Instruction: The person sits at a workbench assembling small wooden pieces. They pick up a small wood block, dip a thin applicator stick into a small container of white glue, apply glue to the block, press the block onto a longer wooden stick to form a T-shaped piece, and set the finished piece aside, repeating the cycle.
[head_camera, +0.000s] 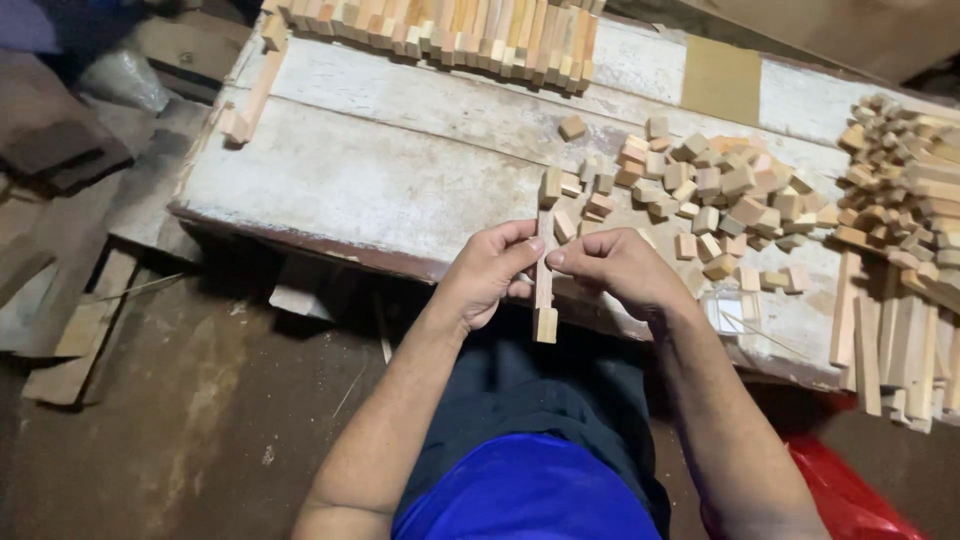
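Both my hands hold one thin wooden stick upright over the front edge of a worn white workbench. A small wooden block is fixed at each end of the stick. My left hand pinches the stick from the left, my right hand from the right, with the fingertips meeting near its middle. Just beyond my hands lies a heap of small wooden cubes.
A row of stacked wooden strips runs along the bench's far edge. More sticks and strips are piled at the right. A tan card lies at the back. Scrap planks sit on the floor at left, and a red bag at lower right.
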